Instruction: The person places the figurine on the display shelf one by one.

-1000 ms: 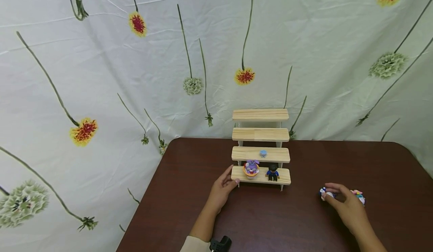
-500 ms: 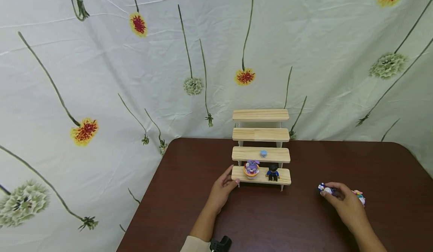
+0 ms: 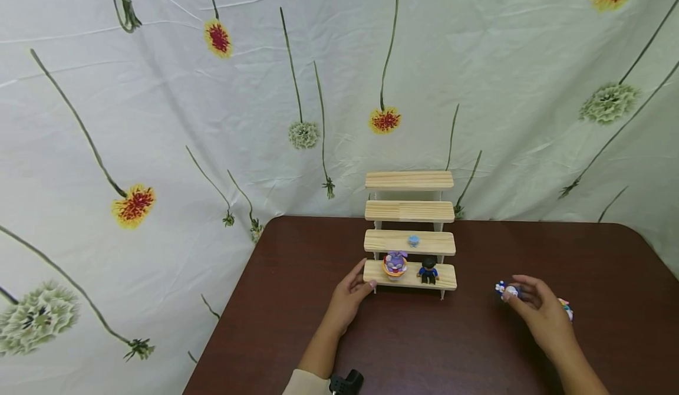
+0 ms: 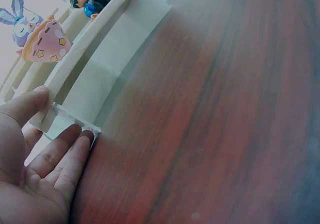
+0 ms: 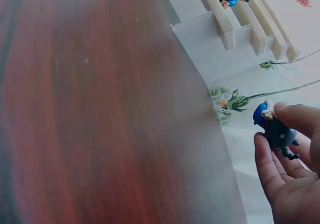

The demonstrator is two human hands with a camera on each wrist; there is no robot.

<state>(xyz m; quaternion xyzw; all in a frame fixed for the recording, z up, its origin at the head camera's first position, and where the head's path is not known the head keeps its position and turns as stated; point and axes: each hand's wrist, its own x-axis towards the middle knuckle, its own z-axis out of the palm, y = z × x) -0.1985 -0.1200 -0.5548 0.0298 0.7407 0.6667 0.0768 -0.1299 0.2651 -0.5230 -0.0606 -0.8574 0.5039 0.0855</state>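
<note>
My left hand point(image 3: 347, 302) holds the left end of the lowest step of a wooden tiered display stand point(image 3: 409, 211). In the left wrist view its thumb lies on the step's corner and its fingers touch the white side panel point(image 4: 100, 78). To the right, my right hand point(image 3: 546, 312) pinches a small blue-and-white figurine point(image 3: 507, 290) between thumb and fingers; in the right wrist view the figurine point(image 5: 277, 131) shows a blue top and a dark grey body. Partly hidden behind that hand is another colourful figurine point(image 3: 566, 308) on the table.
On the lowest step sit a purple bunny figurine point(image 3: 395, 263) and a black-haired toy figure point(image 3: 427, 270). A tiny light-blue piece point(image 3: 413, 240) stands one step higher. Behind the dark brown table point(image 3: 435, 348) hangs a white flowered cloth point(image 3: 254, 88).
My right hand and the blue-and-white figurine have shifted slightly left and away from me, the figurine tilting as it moves. The left hand and the stand stay in place.
</note>
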